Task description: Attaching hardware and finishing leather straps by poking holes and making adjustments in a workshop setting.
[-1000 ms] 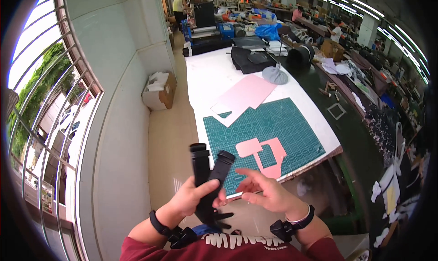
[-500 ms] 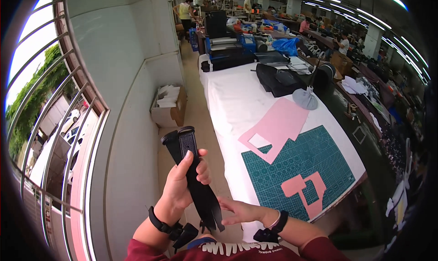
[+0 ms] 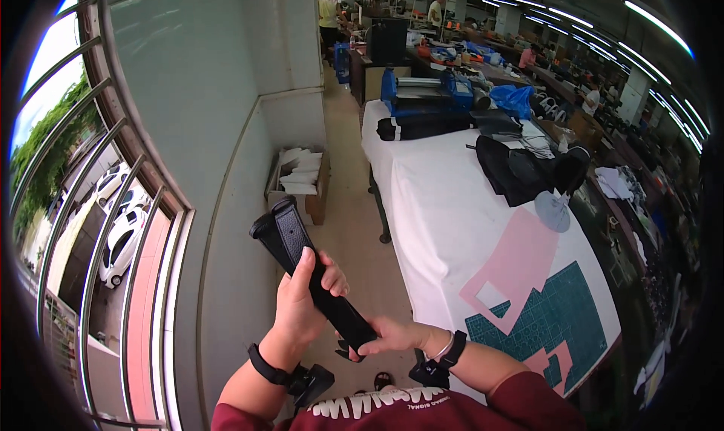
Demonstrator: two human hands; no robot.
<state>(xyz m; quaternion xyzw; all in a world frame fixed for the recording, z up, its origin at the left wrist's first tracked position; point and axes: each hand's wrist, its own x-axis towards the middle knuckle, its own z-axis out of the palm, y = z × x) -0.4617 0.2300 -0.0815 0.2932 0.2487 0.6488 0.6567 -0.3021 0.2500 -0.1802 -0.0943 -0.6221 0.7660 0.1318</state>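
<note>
At lower centre of the frame, the left hand [image 3: 302, 310] wrapped its fingers around the middle of a black strap [image 3: 313, 280] and the right hand [image 3: 385, 334] pinched its lower end; held over bare floor [image 3: 351, 227], left of the worktop [image 3: 445, 220], it risked slipping and dropping.

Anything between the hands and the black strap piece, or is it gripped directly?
Nothing visible in the way. The left hand wraps the middle of the black strap piece and the right hand holds its lower end, both touching it, over the floor beside the white table.
</note>
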